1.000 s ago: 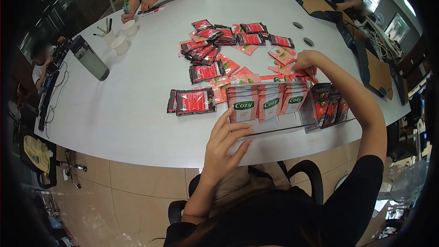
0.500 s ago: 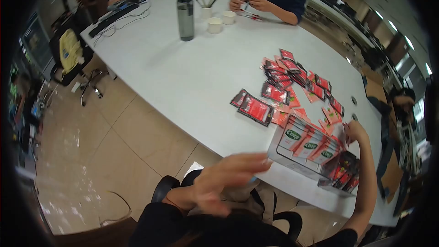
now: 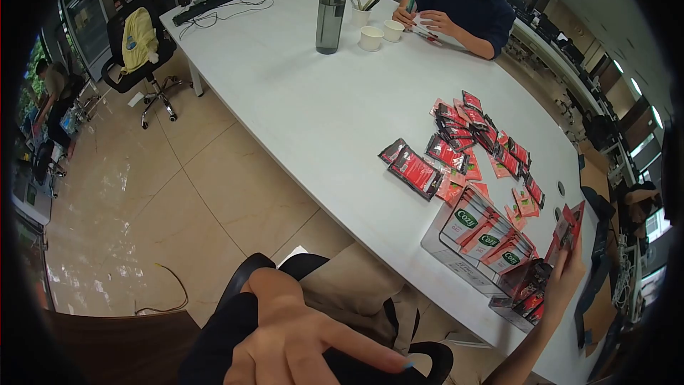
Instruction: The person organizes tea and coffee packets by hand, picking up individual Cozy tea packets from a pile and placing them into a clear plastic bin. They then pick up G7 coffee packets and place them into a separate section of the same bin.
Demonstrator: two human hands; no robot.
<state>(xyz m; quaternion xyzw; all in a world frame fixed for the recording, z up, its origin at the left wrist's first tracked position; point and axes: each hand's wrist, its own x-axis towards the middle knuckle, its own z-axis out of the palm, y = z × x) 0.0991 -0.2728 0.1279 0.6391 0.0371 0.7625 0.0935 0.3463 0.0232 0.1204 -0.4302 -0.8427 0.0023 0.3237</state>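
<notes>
right hand (image 3: 563, 278) pinches a red sachet (image 3: 568, 227) upright above the clear box (image 3: 436, 244)
the sachet is off the table (image 3: 306, 100), just above the box's end slot of red packs (image 3: 531, 301); it likely slides in best kept upright, edge first. left hand (image 3: 299, 346) hangs open below the table edge, holding nothing.

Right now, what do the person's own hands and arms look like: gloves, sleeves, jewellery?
Both are bare: no gloves, watch or rings show. The left hand has a bluish painted nail. The right hand and its forearm are uncovered. By the left wrist lies black clothing; sleeve or not, unclear.
</notes>
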